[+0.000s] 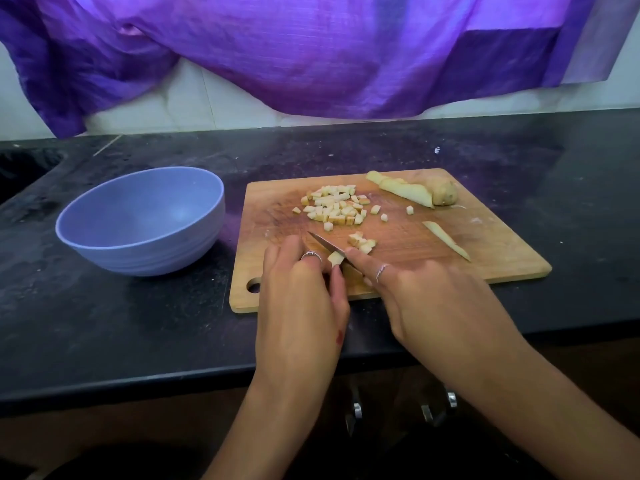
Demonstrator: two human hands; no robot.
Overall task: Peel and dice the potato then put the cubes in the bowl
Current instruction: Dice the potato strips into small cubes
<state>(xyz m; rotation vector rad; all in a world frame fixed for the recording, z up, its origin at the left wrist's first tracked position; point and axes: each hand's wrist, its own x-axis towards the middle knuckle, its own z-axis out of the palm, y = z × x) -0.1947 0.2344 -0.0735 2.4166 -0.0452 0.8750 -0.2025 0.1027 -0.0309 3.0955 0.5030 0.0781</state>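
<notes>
A wooden cutting board lies on the black counter. Several pale potato cubes are heaped at its far middle, with a smaller cluster nearer me. My left hand pinches a small potato piece at the board's near edge. My right hand grips a knife, its blade angled over that piece and pointing far left. A partly peeled potato chunk with peel strips lies at the board's far right. The empty blue bowl stands left of the board.
A lone potato sliver lies on the board's right side. Purple cloth hangs over the tiled wall behind the counter. A dark sink recess sits at the far left. The counter's front edge runs just under my wrists.
</notes>
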